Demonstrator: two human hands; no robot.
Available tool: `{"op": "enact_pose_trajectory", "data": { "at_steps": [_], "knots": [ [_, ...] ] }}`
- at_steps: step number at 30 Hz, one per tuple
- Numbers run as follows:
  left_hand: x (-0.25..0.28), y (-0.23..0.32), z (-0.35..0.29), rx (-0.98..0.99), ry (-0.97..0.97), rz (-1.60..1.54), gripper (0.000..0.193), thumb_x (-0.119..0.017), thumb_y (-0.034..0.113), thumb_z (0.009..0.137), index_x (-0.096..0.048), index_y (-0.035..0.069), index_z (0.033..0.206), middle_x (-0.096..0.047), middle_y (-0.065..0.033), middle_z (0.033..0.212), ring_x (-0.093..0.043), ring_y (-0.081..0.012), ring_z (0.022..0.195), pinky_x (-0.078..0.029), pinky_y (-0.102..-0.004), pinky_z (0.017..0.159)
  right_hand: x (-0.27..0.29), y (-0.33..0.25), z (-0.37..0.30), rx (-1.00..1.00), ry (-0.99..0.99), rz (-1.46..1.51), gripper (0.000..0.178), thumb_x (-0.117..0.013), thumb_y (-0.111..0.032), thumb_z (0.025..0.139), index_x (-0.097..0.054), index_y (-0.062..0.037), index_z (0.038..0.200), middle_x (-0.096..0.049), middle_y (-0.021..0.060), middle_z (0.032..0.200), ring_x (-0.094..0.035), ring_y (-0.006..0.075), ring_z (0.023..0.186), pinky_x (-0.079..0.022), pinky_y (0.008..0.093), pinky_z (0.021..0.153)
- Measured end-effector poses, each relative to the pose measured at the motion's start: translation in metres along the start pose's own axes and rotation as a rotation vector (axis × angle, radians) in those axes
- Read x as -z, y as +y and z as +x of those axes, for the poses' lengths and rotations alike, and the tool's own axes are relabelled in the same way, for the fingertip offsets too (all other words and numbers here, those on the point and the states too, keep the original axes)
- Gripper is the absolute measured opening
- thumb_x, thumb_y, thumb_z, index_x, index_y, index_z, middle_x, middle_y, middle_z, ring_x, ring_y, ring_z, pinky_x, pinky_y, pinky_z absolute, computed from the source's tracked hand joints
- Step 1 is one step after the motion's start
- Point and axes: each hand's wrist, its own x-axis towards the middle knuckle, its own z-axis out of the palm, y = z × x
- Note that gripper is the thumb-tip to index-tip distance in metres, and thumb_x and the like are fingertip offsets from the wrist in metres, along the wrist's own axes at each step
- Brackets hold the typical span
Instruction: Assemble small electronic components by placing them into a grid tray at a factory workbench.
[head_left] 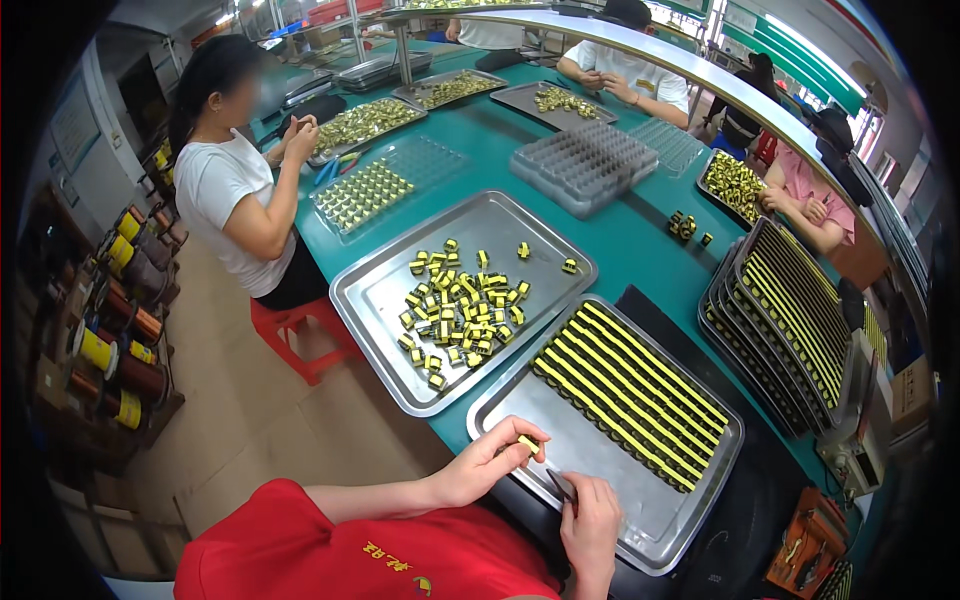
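Observation:
My left hand pinches a small transformer, yellow-taped with dark parts, between thumb and fingertips over the near edge of a metal tray. Closed around a thin dark tool, which looks like tweezers, is my right hand; the tool's tip points toward the left hand, apart from the transformer. On that tray, several straight rows of the same transformers stand packed side by side. A second metal tray, to the left and farther off, bears a loose heap of transformers.
Stacked trays of lined-up transformers rise at the right, beside an orange tool box. Clear plastic trays sit farther back on the green table. A co-worker sits at the left; others work across the table. Wire spools line the left.

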Motion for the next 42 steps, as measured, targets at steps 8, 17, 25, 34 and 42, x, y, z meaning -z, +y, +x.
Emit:
{"op": "enact_pose_trajectory", "data": {
  "at_steps": [8, 17, 25, 34, 42],
  "knots": [
    [-0.004, 0.001, 0.001, 0.122, 0.003, -0.055, 0.024, -0.047, 0.015, 0.102, -0.050, 0.006, 0.124, -0.059, -0.0044, 0.105, -0.045, -0.0066, 0.078, -0.040, -0.0218, 0.072, 0.001, 0.003, -0.008, -0.055, 0.032, 0.023, 0.034, -0.064, 0.004, 0.070, -0.061, -0.0048, 0.103, -0.061, 0.0134, 0.091, -0.059, 0.0336, 0.087, -0.047, 0.0425, 0.079],
    [0.004, 0.005, 0.008, 0.120, 0.153, -0.201, 0.022, -0.045, 0.018, 0.104, -0.050, 0.004, 0.120, -0.057, -0.0055, 0.097, -0.045, -0.0088, 0.072, -0.040, -0.0226, 0.069, 0.004, 0.015, 0.002, 0.025, 0.073, -0.042, 0.029, -0.063, -0.001, 0.075, -0.060, -0.0058, 0.104, -0.059, 0.0088, 0.088, -0.058, 0.0278, 0.085, -0.046, 0.0383, 0.076],
    [0.000, 0.001, 0.006, 0.120, 0.087, -0.076, 0.019, -0.046, 0.018, 0.103, -0.052, 0.005, 0.117, -0.062, -0.0105, 0.108, -0.047, -0.0096, 0.074, -0.040, -0.0219, 0.067, 0.012, 0.024, 0.004, 0.075, 0.056, -0.168, 0.028, -0.064, 0.000, 0.072, -0.060, -0.0063, 0.099, -0.056, 0.0077, 0.083, -0.056, 0.0269, 0.081, -0.045, 0.0383, 0.074],
    [0.007, -0.001, 0.006, 0.160, 0.180, 0.020, 0.033, -0.049, 0.008, 0.099, -0.050, 0.001, 0.131, -0.060, -0.0084, 0.106, -0.045, -0.0066, 0.071, -0.038, -0.0208, 0.063, -0.009, 0.043, 0.008, 0.128, 0.249, -0.082, 0.017, -0.062, -0.003, 0.073, -0.057, -0.0049, 0.089, -0.054, 0.0085, 0.081, -0.056, 0.0271, 0.082, -0.046, 0.0389, 0.074],
    [0.013, 0.001, 0.020, 0.209, 0.041, -0.057, 0.030, -0.051, 0.012, 0.099, -0.052, -0.001, 0.126, -0.057, -0.0101, 0.109, -0.046, -0.0082, 0.072, -0.038, -0.0202, 0.063, -0.008, 0.042, 0.003, 0.092, 0.327, -0.084, 0.013, -0.062, -0.001, 0.071, -0.056, -0.0041, 0.081, -0.053, 0.0082, 0.079, -0.054, 0.0261, 0.081, -0.046, 0.0373, 0.072]
  ]
}}
